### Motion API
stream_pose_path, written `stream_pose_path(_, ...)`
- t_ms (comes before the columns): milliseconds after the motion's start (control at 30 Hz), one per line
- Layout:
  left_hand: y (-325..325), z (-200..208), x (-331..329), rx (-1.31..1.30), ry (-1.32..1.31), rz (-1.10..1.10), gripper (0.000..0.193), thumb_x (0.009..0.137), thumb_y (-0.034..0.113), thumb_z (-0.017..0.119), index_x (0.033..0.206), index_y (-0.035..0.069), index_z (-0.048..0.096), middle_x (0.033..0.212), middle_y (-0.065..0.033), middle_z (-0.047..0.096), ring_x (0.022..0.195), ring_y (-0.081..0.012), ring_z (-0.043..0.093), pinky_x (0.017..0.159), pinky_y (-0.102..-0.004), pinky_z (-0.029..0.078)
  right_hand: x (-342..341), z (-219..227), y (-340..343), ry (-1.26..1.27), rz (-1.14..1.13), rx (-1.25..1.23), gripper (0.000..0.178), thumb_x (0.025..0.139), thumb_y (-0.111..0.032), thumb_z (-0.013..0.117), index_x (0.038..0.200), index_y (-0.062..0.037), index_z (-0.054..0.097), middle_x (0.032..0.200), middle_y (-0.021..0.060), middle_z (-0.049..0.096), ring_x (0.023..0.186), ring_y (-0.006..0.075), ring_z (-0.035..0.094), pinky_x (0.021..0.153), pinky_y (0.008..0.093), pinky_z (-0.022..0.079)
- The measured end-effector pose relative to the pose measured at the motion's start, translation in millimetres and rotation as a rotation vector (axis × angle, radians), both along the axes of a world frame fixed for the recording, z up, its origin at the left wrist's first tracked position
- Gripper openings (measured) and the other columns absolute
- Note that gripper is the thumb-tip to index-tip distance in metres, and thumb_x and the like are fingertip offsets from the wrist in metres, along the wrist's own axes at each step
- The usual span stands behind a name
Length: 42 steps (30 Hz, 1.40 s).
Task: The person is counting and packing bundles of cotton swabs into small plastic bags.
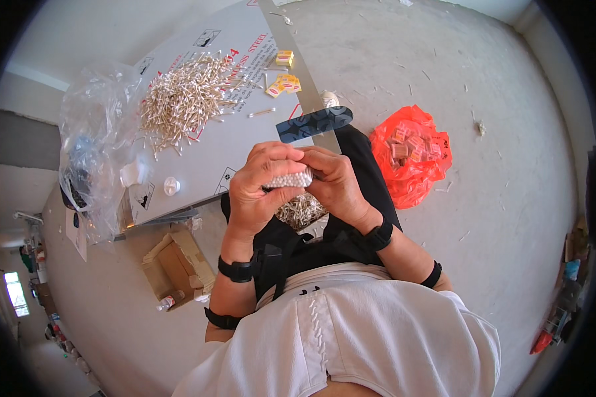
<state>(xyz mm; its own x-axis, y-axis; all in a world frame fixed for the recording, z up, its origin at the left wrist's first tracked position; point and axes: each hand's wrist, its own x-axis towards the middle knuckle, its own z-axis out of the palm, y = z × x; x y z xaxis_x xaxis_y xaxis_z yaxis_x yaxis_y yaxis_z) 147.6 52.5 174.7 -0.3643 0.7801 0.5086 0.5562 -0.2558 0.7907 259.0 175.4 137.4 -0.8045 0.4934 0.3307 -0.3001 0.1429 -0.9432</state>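
A tight bundle of cotton swabs (290, 180) is held above my lap, its white tips turned toward me. My left hand (259, 182) wraps around its left side, with the thumb below and the fingers over the top. My right hand (339, 184) grips its right end, and some of those fingertips are hidden. Beneath the hands, a mass of loose cotton swabs (300, 210) lies between my legs; what holds it is mostly covered. A large heap of cotton swabs (189, 96) with wooden-coloured sticks spreads over the table (195, 162) ahead on the left.
Yellow cards (285, 85) and a small yellow box (284, 58) lie near the table's right edge. A clear plastic bag (93, 126) hangs at its left, near a white round container (171, 186). On the floor are a red bag (410, 178) of packs and a cardboard box (172, 264).
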Motion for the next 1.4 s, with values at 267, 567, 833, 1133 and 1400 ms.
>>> stream_pose_path(267, -3, -14, 7, -0.052, -0.347, 0.194, 0.037, 0.077, 0.002, 0.077, 0.113, 0.002, 0.067, 0.100, -0.0056, 0.069, 0.092, -0.0121, 0.064, 0.083, -0.0255, 0.050, 0, -16, 3, -0.169, 0.237, -0.357, 0.015, 0.085, -0.002, 0.072, 0.097, 0.0036, 0.067, 0.086, -0.0019, 0.065, 0.081, 0.0025, 0.054, 0.069, 0.0227, 0.049)
stream_pose_path(567, -8, -23, -5, -0.040, -0.171, 0.120, 0.041, 0.078, -0.001, 0.075, 0.117, 0.004, 0.068, 0.099, -0.0075, 0.069, 0.088, -0.0141, 0.065, 0.079, -0.0254, 0.051, 0, -25, 8, -0.186, 0.296, -0.438, 0.022, 0.084, 0.002, 0.071, 0.105, 0.0040, 0.068, 0.093, 0.0030, 0.071, 0.084, 0.0053, 0.063, 0.075, 0.0216, 0.052)
stream_pose_path(833, 0, -2, 2, -0.082, -0.065, 0.148, 0.038, 0.076, -0.001, 0.075, 0.113, 0.004, 0.070, 0.096, -0.0083, 0.069, 0.085, -0.0152, 0.065, 0.075, -0.0251, 0.051, 2, -18, 6, -0.224, 0.295, -0.485, 0.015, 0.081, -0.001, 0.074, 0.095, 0.0034, 0.070, 0.082, -0.0005, 0.067, 0.075, 0.0033, 0.058, 0.068, 0.0215, 0.049)
stream_pose_path(1133, 4, -7, 6, -0.107, -0.066, 0.227, 0.033, 0.072, 0.003, 0.080, 0.104, 0.002, 0.071, 0.087, -0.0087, 0.068, 0.079, -0.0178, 0.065, 0.070, -0.0275, 0.052, 1, -18, 3, -0.269, 0.296, -0.438, 0.015, 0.082, -0.002, 0.073, 0.095, 0.0046, 0.070, 0.080, -0.0007, 0.066, 0.075, 0.0041, 0.057, 0.067, 0.0221, 0.048)
stream_pose_path(1400, 9, -27, 1, -0.054, 0.060, 0.116, 0.047, 0.073, 0.010, 0.083, 0.116, 0.004, 0.066, 0.094, -0.0066, 0.067, 0.085, -0.0153, 0.064, 0.074, -0.0271, 0.050, 3, -21, 9, -0.153, 0.220, -0.393, 0.015, 0.083, 0.001, 0.069, 0.098, 0.0051, 0.069, 0.081, -0.0009, 0.066, 0.076, 0.0043, 0.057, 0.067, 0.0231, 0.049)
